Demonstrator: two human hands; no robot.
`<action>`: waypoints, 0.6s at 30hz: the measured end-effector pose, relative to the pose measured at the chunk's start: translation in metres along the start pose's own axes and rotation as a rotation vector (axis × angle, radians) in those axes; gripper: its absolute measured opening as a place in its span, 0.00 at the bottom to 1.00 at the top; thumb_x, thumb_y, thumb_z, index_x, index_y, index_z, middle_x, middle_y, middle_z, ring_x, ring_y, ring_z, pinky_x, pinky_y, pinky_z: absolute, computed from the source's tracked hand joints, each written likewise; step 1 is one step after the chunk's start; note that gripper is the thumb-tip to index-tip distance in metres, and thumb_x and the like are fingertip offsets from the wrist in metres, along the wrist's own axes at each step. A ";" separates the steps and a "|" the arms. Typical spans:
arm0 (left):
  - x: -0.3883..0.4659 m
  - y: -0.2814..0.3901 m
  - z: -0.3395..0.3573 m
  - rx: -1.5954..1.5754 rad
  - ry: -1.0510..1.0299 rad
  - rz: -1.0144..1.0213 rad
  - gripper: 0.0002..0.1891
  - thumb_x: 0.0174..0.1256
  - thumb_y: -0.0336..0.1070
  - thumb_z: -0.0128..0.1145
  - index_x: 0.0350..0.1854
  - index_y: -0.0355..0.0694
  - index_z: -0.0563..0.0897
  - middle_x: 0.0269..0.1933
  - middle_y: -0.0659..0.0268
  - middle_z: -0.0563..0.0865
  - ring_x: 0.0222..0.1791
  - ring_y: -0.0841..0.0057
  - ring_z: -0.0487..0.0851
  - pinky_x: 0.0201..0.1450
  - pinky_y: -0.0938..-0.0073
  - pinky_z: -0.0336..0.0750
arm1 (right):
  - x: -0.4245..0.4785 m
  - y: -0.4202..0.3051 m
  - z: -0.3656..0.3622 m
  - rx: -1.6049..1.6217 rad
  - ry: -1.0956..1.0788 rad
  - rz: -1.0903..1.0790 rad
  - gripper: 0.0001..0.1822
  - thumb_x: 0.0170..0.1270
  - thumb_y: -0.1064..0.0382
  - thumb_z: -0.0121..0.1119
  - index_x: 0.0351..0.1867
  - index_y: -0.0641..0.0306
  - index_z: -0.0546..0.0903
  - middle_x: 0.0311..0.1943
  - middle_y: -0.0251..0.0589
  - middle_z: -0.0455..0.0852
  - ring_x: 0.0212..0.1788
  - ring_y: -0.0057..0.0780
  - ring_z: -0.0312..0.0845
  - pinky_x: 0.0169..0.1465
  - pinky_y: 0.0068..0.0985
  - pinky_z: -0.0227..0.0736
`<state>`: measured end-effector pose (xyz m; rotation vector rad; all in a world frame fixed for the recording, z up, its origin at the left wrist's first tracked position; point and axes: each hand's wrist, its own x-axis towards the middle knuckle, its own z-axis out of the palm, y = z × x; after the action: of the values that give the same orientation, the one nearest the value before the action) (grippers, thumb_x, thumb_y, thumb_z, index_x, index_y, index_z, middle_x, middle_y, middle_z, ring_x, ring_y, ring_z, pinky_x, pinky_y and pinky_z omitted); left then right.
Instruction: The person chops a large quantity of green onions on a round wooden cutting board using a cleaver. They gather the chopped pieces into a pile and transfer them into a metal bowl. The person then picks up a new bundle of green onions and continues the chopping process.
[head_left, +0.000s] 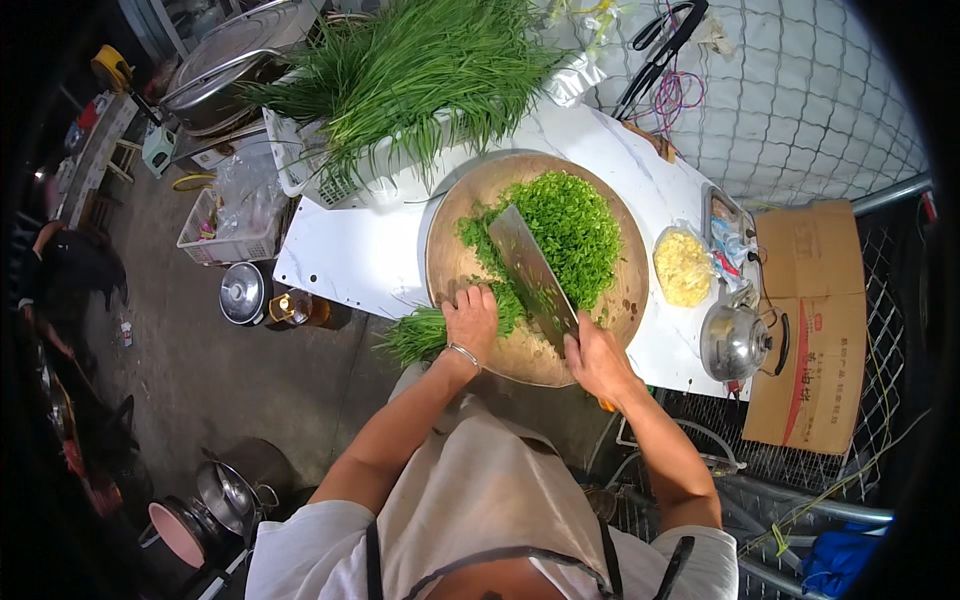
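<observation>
My left hand (472, 324), with a metal bangle at the wrist, presses on a bunch of long green chives (420, 334) at the near left of a round wooden chopping board (517, 360). The leaves stick out past the board's edge. In my right hand (597, 355) is the handle of a broad cleaver (534, 277), which is mostly hidden by the fingers. Green bits cling to the blade, which slants up and left over the board. A large heap of chopped chives (574, 232) lies beyond and right of the blade.
Behind the board, a white plastic basket (289, 154) holds uncut chives (435, 75). On the white table (352, 255), a bag of yellow crumbly food (682, 266) and a metal kettle (733, 343) stand right. A person (56, 247) is at far left.
</observation>
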<state>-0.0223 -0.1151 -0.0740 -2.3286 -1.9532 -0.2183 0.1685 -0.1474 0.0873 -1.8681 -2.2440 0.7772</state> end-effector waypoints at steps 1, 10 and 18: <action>0.002 0.000 0.001 -0.006 -0.001 -0.004 0.30 0.55 0.41 0.66 0.62 0.37 0.77 0.46 0.63 0.77 0.49 0.66 0.77 0.48 0.58 0.73 | -0.005 -0.005 -0.004 -0.017 -0.005 -0.006 0.13 0.70 0.65 0.55 0.48 0.73 0.70 0.25 0.67 0.84 0.31 0.69 0.82 0.38 0.55 0.78; 0.011 -0.005 -0.014 -0.168 -0.071 0.042 0.52 0.36 0.49 0.83 0.68 0.34 0.70 0.51 0.59 0.76 0.54 0.63 0.76 0.53 0.56 0.73 | 0.032 0.048 0.058 0.157 0.126 0.085 0.19 0.70 0.61 0.56 0.57 0.72 0.72 0.29 0.66 0.86 0.35 0.66 0.84 0.43 0.53 0.78; 0.025 -0.012 -0.021 -0.193 -0.117 0.047 0.58 0.32 0.53 0.84 0.70 0.32 0.67 0.54 0.58 0.75 0.57 0.60 0.74 0.54 0.49 0.73 | 0.010 0.003 -0.013 0.076 0.029 0.071 0.13 0.71 0.64 0.55 0.47 0.74 0.70 0.25 0.68 0.83 0.33 0.69 0.82 0.41 0.55 0.75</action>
<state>-0.0309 -0.0920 -0.0495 -2.5591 -2.0102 -0.2856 0.1737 -0.1337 0.0951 -1.9205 -2.1112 0.8280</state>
